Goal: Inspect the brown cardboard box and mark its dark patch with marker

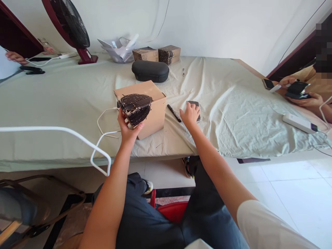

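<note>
My left hand (127, 128) grips a dark brown, dotted, half-folded piece of card (136, 108) and holds it up in front of a plain brown cardboard box (153, 103) on the cloth-covered table (64, 103). My right hand (190, 114) lies flat, fingers spread, on a small dark device (195, 103) on the cloth. A black pen (173, 113) lies just left of that hand, between it and the box.
A white cable (102, 124) runs from the box toward me. Behind are a black oval case (150, 71), two patterned small boxes (157, 54), a plastic tray (118, 52) and a fan (71, 24). Another person's hands (298, 91) hold phones at the right; a hand (15, 57) shows far left.
</note>
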The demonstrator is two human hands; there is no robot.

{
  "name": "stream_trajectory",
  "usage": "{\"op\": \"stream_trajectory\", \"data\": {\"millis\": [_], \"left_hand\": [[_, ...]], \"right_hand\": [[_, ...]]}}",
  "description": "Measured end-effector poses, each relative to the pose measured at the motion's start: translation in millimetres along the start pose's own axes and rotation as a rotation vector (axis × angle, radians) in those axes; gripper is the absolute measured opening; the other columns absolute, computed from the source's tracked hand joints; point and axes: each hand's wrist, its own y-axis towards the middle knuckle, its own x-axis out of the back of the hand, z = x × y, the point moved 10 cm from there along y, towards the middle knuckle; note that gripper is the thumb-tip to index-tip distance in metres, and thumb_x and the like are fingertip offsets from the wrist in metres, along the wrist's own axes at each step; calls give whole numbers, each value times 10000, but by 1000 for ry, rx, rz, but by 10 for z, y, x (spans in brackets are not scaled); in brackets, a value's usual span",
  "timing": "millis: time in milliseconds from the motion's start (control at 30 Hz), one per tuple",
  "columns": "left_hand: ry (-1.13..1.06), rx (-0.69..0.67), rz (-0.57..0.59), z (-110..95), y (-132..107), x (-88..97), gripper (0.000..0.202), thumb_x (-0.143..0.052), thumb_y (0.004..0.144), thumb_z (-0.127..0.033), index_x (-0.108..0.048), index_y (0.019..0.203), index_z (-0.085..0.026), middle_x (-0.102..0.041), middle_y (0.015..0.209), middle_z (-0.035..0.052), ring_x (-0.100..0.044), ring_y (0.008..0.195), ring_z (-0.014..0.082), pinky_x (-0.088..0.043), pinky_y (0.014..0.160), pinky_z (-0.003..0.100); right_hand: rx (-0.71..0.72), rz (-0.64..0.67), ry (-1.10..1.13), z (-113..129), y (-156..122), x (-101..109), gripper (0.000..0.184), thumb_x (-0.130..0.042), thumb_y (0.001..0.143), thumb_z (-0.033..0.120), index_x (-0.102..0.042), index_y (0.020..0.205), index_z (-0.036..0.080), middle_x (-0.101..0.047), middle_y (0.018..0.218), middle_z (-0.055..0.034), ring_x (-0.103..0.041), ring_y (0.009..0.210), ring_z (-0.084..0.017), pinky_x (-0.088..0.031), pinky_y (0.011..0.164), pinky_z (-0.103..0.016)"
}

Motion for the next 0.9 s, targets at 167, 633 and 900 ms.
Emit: {"op": "stream_trajectory", "data": {"millis": [167, 633, 900], "left_hand": [[20, 13, 6, 50, 3, -6, 1205, -920, 643, -550, -333, 1665, -299, -434, 1654, 158, -523, 1478, 351, -531, 1120, 449], [-3, 12, 9, 12, 12, -95, 1182, -935, 630, -599, -390, 1625, -267, -487, 1602, 171, -565, 1429, 358, -498, 1187, 509], [-38, 22, 13, 7, -5, -155, 1110, -940, 648, -594, -442, 1580, -256, -537, 1546, 180, -569, 1433, 386, -496, 1185, 577]], "right_hand": [[-314, 90, 93, -529, 125, 10, 790, -814, 866, 295, -483, 1533, 31, -453, 1587, -338, -374, 1515, -478, -268, 1235, -596], [-199, 236, 1606, -200, 151, 248, 224, -645, 923, 366, -592, 1101, 242, -790, 1048, -43, -784, 1033, -263, -693, 905, -518], [127, 542, 2158, 748, -508, 1183, 435, -516, 924, 365, -651, 1302, 195, -802, 1206, -132, -753, 1149, -324, -639, 1016, -661]]}}
